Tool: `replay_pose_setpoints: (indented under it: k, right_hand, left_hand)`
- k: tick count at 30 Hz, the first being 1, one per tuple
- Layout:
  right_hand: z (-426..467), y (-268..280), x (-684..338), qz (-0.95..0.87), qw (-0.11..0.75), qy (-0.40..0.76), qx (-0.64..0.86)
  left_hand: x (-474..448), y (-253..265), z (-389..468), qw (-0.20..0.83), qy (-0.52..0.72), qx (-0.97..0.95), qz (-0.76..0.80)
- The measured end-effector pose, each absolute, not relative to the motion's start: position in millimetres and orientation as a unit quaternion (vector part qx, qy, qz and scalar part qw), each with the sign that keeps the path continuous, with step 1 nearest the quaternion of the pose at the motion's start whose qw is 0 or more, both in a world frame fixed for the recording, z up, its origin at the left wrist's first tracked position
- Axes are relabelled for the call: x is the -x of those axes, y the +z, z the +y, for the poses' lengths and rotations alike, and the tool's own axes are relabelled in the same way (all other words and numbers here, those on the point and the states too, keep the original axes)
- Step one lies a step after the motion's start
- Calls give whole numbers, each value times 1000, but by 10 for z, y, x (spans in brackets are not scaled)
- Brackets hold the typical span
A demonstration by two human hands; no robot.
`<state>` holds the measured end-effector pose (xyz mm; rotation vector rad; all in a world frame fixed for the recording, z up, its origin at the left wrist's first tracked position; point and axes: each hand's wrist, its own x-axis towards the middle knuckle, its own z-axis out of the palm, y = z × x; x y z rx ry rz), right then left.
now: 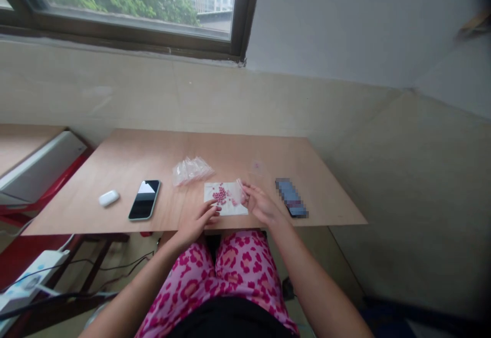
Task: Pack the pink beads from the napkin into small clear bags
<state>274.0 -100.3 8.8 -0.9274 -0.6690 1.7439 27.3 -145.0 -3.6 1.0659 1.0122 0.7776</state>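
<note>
A white sheet of paper [233,210] lies near the table's front edge, with several small dark-pink bead-like pieces [220,195] gathered on its left part. My left hand [199,221] is at the sheet's lower left corner, its fingers stretched apart close to the pieces and holding nothing that I can see. At the sheet's right side, my right hand [260,204] pinches a small clear plastic bag [241,188] between thumb and fingers. The bag is tilted over the paper; what it contains is too small to tell.
Behind the sheet lies a pile of clear plastic bags [191,170]. A phone [144,201] and a white earbud case [109,198] are on the left; another phone [291,198] is on the right. A faint clear round item [257,166] sits farther back on the wooden table [245,146].
</note>
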Motion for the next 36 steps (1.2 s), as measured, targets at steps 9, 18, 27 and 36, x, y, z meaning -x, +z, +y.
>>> replay_pose_setpoints:
  k: [9,18,27,36]
  right_hand:
    - [-1260,-27,-2246,-299,443,750,390]
    - [-1087,-134,-2410,-514,413,571,489]
    - [-1102,37,-2480,-482,365,668,434]
    - [-1311,119,-2309,-490,333,703,394]
  left_hand:
    - [-356,-248,-1485,724,431,-342,415]
    - [-224,-271,-1302,637,417,-453,463]
    - [-182,-278,-1253,595,467,-451,475]
    - [-227,-93,-1479,568,432,-541,445]
